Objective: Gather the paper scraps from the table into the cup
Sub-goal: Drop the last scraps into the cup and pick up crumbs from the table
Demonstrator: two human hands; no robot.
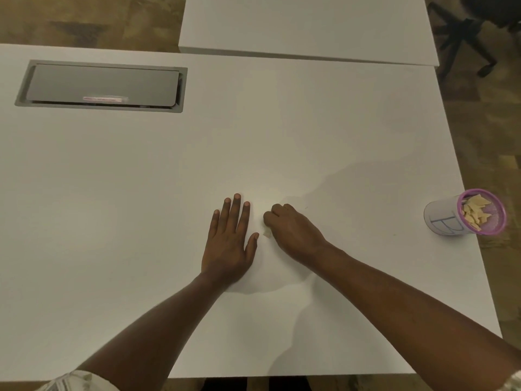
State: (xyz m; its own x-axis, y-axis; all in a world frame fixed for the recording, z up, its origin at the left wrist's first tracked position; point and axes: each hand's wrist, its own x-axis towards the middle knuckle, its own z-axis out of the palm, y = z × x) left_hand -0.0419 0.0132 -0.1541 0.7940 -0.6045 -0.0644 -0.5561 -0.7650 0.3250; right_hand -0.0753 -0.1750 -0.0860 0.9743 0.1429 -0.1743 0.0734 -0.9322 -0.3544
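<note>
Resting flat on the counter (112,193): left hand (225,246), grip wide. Right hand (293,232) is pinching a paper scrap (266,234).

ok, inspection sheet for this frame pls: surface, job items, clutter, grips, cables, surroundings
Surface: white table, grey hatch set in far left.
Job's things: cup near the right edge, with scraps inside; one paper scrap at the right grip.
Clutter: nothing seen.
Grips: left grip flat on the table, fingers straight; right grip curled round the paper scrap.
Cables: nothing seen.
Surroundings: second table behind, chair base far right, patterned floor.
</note>
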